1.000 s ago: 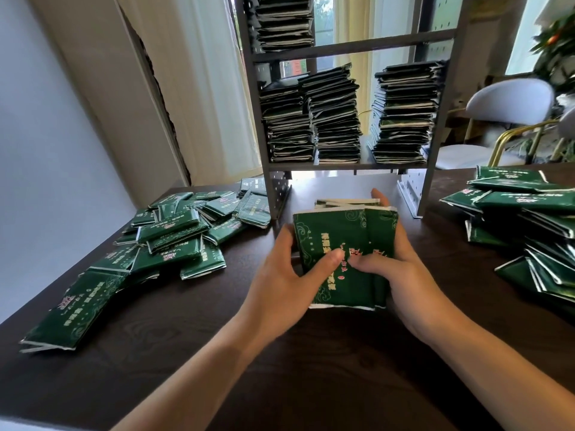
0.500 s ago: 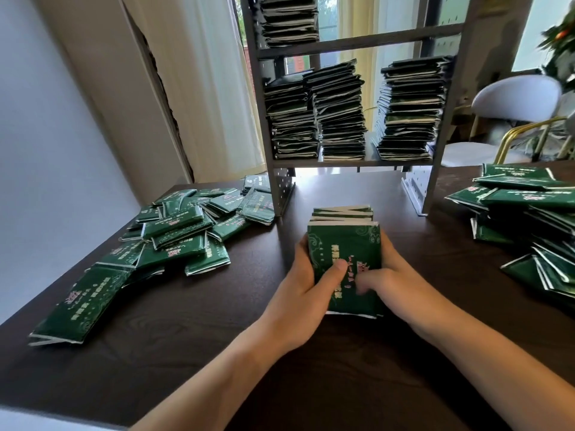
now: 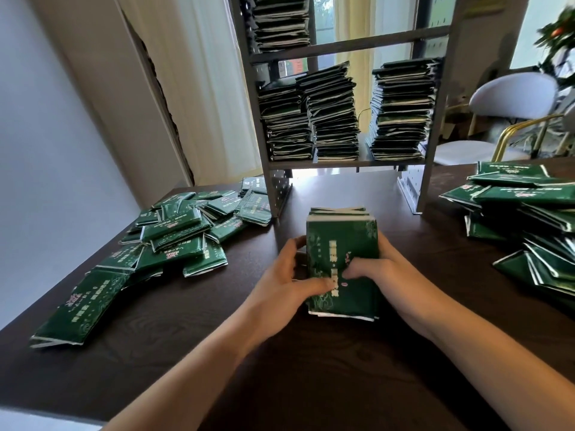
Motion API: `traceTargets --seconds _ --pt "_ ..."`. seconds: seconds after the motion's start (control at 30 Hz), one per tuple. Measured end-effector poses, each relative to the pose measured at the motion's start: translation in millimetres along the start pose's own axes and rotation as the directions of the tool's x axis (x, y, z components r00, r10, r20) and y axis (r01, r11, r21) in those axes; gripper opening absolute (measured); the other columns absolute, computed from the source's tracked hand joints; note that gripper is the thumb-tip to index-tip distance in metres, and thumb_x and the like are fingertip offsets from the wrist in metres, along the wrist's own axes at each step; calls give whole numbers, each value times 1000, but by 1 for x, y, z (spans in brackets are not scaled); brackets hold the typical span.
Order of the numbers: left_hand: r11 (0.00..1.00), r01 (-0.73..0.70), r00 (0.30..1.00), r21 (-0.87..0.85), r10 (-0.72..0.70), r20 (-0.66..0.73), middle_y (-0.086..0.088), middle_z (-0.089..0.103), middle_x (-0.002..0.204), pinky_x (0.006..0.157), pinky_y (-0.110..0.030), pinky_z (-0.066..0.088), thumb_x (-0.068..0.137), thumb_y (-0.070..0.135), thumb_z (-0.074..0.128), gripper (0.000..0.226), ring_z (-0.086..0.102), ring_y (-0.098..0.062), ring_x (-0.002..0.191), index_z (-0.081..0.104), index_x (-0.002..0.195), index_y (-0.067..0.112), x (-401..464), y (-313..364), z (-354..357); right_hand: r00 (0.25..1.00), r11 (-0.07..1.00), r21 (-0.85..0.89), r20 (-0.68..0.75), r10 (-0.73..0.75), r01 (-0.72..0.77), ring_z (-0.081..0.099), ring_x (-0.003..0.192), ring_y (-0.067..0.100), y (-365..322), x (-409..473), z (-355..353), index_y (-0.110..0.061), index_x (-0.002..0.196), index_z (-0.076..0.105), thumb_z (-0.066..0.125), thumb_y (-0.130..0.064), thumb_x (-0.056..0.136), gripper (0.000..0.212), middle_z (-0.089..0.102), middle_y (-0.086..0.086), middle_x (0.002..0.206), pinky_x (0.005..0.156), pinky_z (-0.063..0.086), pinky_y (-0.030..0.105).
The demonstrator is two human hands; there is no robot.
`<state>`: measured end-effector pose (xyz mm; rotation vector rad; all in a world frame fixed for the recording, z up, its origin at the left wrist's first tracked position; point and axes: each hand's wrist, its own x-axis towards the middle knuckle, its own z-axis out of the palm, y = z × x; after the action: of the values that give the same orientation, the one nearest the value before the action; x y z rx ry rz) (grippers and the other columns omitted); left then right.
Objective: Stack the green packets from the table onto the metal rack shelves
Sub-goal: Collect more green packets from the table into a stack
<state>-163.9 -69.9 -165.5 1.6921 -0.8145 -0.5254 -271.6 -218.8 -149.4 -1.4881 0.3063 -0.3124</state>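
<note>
Two hands clasp one bundle of green packets (image 3: 340, 262) on the dark table (image 3: 311, 368), just in front of the metal rack (image 3: 348, 46): left hand (image 3: 286, 281) curled round its left edge, right hand (image 3: 384, 269) round its right. Loose packets (image 3: 174, 241) lie left of the bundle.

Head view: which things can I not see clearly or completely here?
- Packet bundle: lower packets hidden by the top one; count unclear.
- Left hand and right hand: far fingers hidden behind the bundle.
- Top-shelf stack: cut off by the upper edge.
- Right pile: cut off by the right edge.
- Packet print: too small to read.
</note>
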Motion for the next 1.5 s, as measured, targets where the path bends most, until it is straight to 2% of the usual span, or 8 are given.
traceTargets --seconds 0.17,0.33,0.5,0.73,0.93,1.17,1.3,1.5 --pt "946 19 989 325 29 -144 -10 70 107 98 -43 46 83 70 59 51 64 -27 97 75 104 27 7 1 -41 982 968 170 -15 188 -182 76 80 28 1 4 0 -21 124 55 63 -3 86 43 77 12 93 69 58 35" --pt "315 390 919 865 -73 -387 -7 51 137 107 -41 40 95 49 53 52 48 -27 129 49 141 25 15 -6 -92 966 951 169 28 258 -259 72 80 29 3 4 1 -14 122 56 63 -10 88 35 75 14 92 83 55 45" --pt "149 370 908 917 -266 -323 -6 44 152 111 -40 36 103 51 32 52 46 -28 137 38 149 28 2 -4 -82 965 956 135 38 259 -262 74 81 29 5 4 2 -18 121 57 61 -9 89 34 77 13 93 83 56 45" --pt "381 173 972 908 86 -221 7 67 122 94 -34 50 95 53 53 40 64 -22 112 59 129 34 -25 17 -49 967 955 152 50 250 -255 75 79 28 7 6 1 -18 123 56 61 -8 90 36 77 12 90 73 56 38" --pt "425 349 932 835 -252 -261 0 55 134 102 -33 44 78 68 69 76 53 -21 122 46 142 34 -3 12 -65 970 957 159 52 238 -243 75 82 29 7 6 1 -17 124 55 61 -8 90 36 77 14 94 77 57 40" --pt "936 301 937 184 -254 -239 -14 71 101 71 -34 61 75 10 85 59 75 -21 77 56 126 17 6 27 -73 971 956 169 43 235 -239 75 82 30 8 8 1 -17 127 53 63 -7 89 40 77 15 95 73 58 38" --pt "938 79 943 -336 -180 -280 -8 76 88 51 -18 53 87 8 69 32 72 -11 63 60 118 13 -1 60 -55 970 956 165 44 240 -244 76 87 32 10 9 0 -20 130 51 64 -8 89 44 77 15 98 75 59 41" --pt "975 220 949 11 -212 -233 -5 72 105 77 -23 56 83 31 79 58 74 -15 88 47 130 25 -4 47 -9 977 964 155 37 211 -215 75 93 33 10 8 2 -28 130 52 63 -9 89 46 76 16 102 90 58 51"
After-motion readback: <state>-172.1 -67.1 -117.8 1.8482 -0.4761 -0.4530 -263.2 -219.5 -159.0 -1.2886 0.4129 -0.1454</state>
